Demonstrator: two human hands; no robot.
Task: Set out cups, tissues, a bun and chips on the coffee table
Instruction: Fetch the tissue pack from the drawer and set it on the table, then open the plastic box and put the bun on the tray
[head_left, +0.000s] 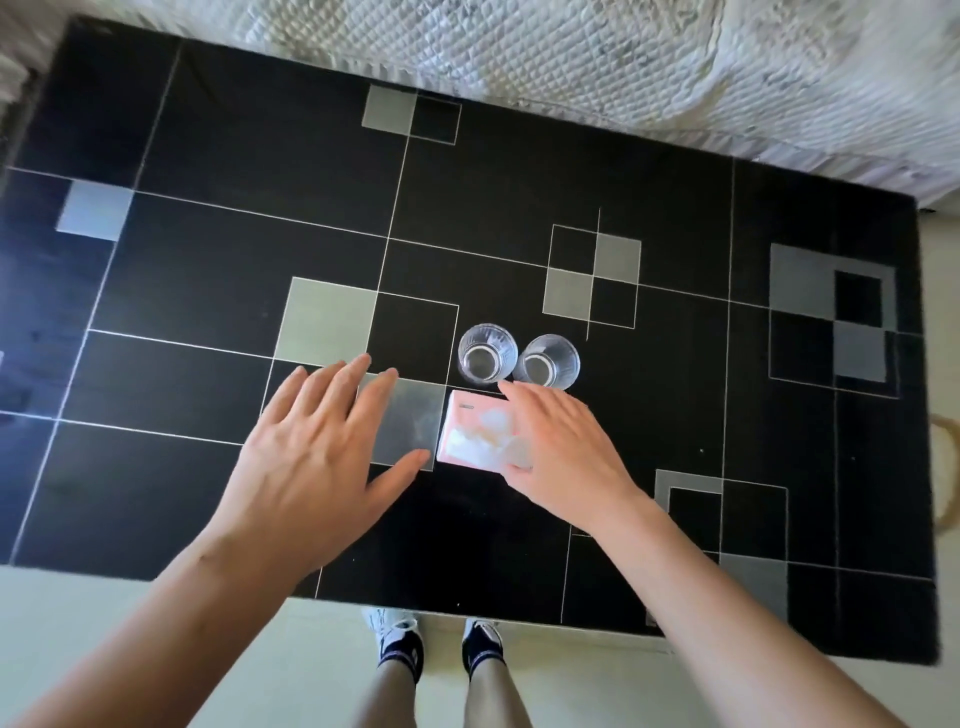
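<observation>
1. On the black coffee table (208, 260) with grey squares, two clear glass cups (487, 353) stand side by side, touching or nearly so.
2. Just in front of the cups lies a pink pack of tissues (470, 431), flat on the table.
3. The right hand (561, 447) lies over the right part of the pack, its fingers straight, not clenched.
4. The left hand (317, 447) is above the table to the left of the pack, fingers spread, holding nothing.

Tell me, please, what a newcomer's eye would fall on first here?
Two clear cups stand side by side near the middle of the black coffee table. Just in front of them lies a pink tissue pack, partly under the open right hand; the left hand hovers spread beside it.
</observation>
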